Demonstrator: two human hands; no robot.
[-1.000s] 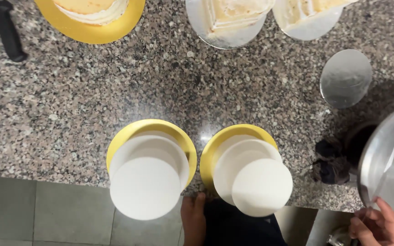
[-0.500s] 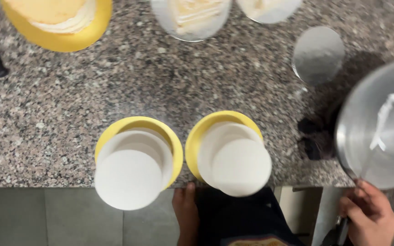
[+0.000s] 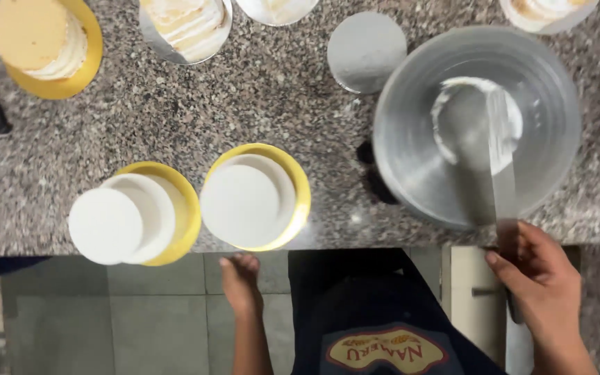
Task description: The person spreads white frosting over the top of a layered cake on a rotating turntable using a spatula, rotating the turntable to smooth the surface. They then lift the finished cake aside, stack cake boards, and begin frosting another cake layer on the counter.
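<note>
Steel bowl (image 3: 477, 125) has come into full view at the bench's (image 3: 265, 104) right, right hand (image 3: 539, 288) clamped on the spatula (image 3: 501, 160) reaching in, left hand unseen.

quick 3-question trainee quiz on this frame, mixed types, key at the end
1. True or false: the right hand holds a long flat spatula whose blade lies in the steel bowl.
2. How many white frosted cakes on yellow boards stand at the counter's front edge? A) one B) two C) four
3. What does the left hand hold?

Key: 1 true. 2 B: the left cake and the right cake. 3 nothing; it hangs empty below the counter edge.
</note>
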